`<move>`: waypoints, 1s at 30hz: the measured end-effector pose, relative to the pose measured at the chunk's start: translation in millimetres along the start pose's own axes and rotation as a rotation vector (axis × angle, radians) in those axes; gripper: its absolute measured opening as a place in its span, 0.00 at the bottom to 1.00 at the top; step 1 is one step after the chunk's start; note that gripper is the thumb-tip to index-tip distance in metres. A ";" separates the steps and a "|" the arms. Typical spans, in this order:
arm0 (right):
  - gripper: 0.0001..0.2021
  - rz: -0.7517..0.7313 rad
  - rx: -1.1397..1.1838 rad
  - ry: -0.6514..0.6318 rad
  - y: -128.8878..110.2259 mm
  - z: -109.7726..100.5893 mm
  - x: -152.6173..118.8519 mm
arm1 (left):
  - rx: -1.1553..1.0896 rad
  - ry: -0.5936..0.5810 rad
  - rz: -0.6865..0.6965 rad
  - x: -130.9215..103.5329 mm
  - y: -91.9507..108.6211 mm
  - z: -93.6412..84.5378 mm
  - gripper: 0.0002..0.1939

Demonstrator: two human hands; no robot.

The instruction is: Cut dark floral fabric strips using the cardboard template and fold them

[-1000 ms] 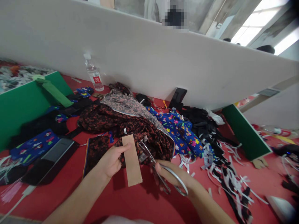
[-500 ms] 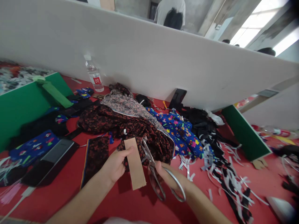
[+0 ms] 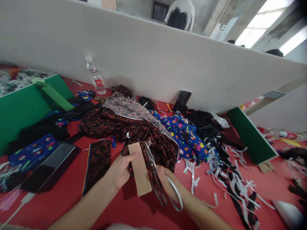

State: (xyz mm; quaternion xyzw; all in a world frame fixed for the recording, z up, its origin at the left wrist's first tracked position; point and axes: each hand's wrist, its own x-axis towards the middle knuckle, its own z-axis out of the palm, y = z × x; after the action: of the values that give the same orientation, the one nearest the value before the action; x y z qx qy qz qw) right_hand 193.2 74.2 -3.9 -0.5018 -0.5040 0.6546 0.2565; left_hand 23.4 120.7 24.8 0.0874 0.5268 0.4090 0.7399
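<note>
A tan cardboard strip is pinched in my left hand, thumb on top, over a fold of dark floral fabric. My right hand is closed around metal scissors. Their blades point away from me along the right side of the cardboard, against the same fabric; whether they bite into it I cannot tell. The lower fingers of my right hand are partly hidden. A flat dark floral piece with a striped edge lies to the left of my left hand.
Blue patterned fabric and white and black scraps lie on the right. A power bank with a cable is at left. A water bottle and a phone stand by the white partition. Green dividers flank the red table.
The scissor handles have swung left and closer together, and my right hand has shifted slightly left with them. My left hand and the cardboard strip have barely moved.
</note>
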 end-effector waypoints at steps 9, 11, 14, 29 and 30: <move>0.35 -0.074 -0.051 0.036 -7.8 9.3 -2.0 | 0.020 0.028 0.045 -0.8 -2.5 2.9 0.12; 0.34 -0.053 -0.050 0.040 -6.7 10.5 -2.7 | 0.022 0.013 0.048 0.2 -3.9 2.1 0.11; 0.34 -0.041 -0.064 0.065 -3.1 11.2 -2.9 | 0.023 0.010 0.054 1.5 -5.4 0.8 0.11; 0.37 0.010 -0.039 0.101 -1.2 11.0 -1.6 | 0.032 0.048 0.072 0.8 -5.3 0.8 0.13; 0.37 0.018 -0.033 0.103 -0.3 11.1 -1.2 | 0.028 0.046 0.083 1.5 -6.2 0.1 0.13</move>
State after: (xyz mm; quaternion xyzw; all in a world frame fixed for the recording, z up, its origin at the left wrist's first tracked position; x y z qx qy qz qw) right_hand 183.5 68.8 -3.3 -0.5435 -0.4964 0.6217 0.2677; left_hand 26.8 117.7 20.3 0.1100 0.5452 0.4338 0.7088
